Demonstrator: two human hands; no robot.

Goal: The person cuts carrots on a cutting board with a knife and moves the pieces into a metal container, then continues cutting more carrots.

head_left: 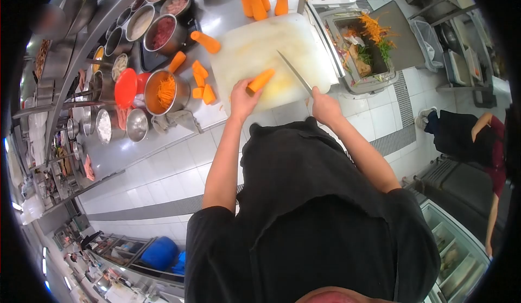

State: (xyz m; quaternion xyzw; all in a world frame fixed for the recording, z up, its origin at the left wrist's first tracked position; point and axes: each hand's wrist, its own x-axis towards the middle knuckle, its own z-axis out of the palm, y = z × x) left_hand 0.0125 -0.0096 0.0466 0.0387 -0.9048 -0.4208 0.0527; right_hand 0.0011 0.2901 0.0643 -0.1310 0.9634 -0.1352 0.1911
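My left hand point(245, 98) is closed round the lower end of a peeled carrot piece point(262, 79) on the white cutting board point(233, 42). In my right hand point(325, 106) is the handle of a kitchen knife point(293, 71); its blade slants up and left over the board, apart from the carrot. One whole peeled carrot point(206, 41) lies across the board's left edge. Several cut carrot chunks point(199, 69) sit on the counter left of the board. Beyond its far edge stand several more peeled carrots point(258, 5).
A metal bowl of shredded carrot point(165, 92) stands left, near a red lid point(126, 87) and a bowl of raw meat point(163, 33). Right of the counter is a waste bin point(363, 53) with peelings. Another person point(461, 132) is at far right.
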